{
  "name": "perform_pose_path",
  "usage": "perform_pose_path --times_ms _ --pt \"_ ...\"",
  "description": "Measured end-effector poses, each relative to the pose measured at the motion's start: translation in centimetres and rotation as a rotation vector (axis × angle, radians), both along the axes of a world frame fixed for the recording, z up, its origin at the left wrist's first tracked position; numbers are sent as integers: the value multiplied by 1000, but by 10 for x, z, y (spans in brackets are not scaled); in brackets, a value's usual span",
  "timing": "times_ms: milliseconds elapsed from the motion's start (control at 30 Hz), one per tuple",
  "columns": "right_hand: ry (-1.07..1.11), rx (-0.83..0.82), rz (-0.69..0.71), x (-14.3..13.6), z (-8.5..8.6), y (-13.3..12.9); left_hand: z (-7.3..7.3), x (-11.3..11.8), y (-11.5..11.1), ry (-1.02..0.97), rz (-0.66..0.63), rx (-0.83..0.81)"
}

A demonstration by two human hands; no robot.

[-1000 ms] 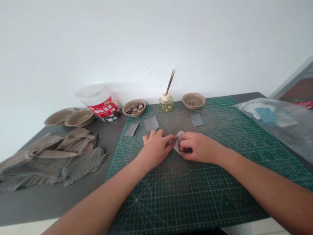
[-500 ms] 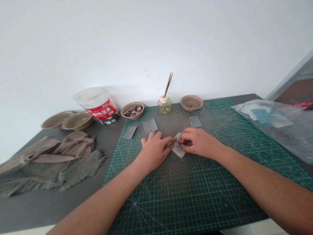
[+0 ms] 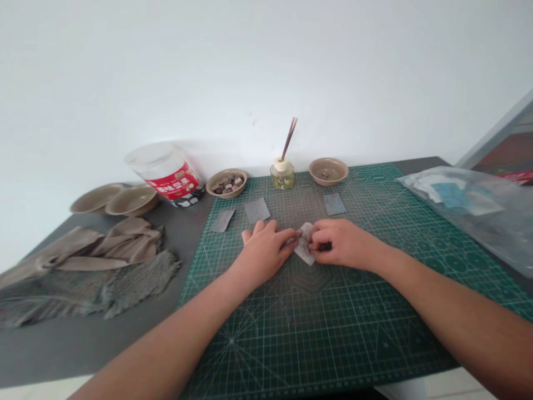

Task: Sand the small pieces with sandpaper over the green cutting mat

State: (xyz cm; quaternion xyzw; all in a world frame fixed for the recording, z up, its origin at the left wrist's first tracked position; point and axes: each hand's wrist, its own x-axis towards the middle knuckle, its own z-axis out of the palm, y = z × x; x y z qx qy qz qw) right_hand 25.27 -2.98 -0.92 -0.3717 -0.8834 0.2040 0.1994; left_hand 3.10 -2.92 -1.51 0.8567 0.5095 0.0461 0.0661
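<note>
A small pale grey sheet (image 3: 304,253), perhaps sandpaper, lies on the green cutting mat (image 3: 333,333). My left hand (image 3: 268,247) rests at the sheet's left side, fingers spread, with index finger and thumb touching its edge. From the right, my right hand (image 3: 339,242) is closed in a pinch low over the sheet. Whatever sits between its fingertips is hidden. Two grey squares, one sheet (image 3: 257,210) and another sheet (image 3: 223,220), lie beyond my left hand. A bluish-grey sheet (image 3: 334,204) lies beyond my right hand.
Along the wall stand a bowl of small stones (image 3: 227,184), a reed diffuser (image 3: 282,173) and a bowl with a small piece inside (image 3: 328,171). Left are a plastic tub (image 3: 170,175), a double bowl (image 3: 132,201) and crumpled cloth (image 3: 129,244). A plastic bag (image 3: 478,205) lies right.
The view has shifted slightly. My right hand has moved a touch over the sheet, still pinched. My left hand stays at the sheet's edge.
</note>
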Motion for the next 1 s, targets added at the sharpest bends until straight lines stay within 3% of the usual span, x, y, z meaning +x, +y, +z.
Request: perform_pose_path --times_ms 100,433,600,733,833,933,1000 --pt "9 34 -53 -2 0 0 0 0 0 1 -2 3" --pt "40 -44 63 1 1 -1 -1 -1 0 -12 -4 13" --pt "8 19 -46 -1 0 2 -1 -1 1 -13 -13 1" --pt "31 -35 17 -1 0 -1 -1 -2 2 -7 -21 19" --pt "20 -11 -52 0 -1 -1 -3 -3 3 -16 -27 17" --pt "24 8 11 0 -4 1 -4 -3 2 -28 -30 27" --pt "53 52 -27 -1 -5 3 -4 -2 2 -42 -34 46"
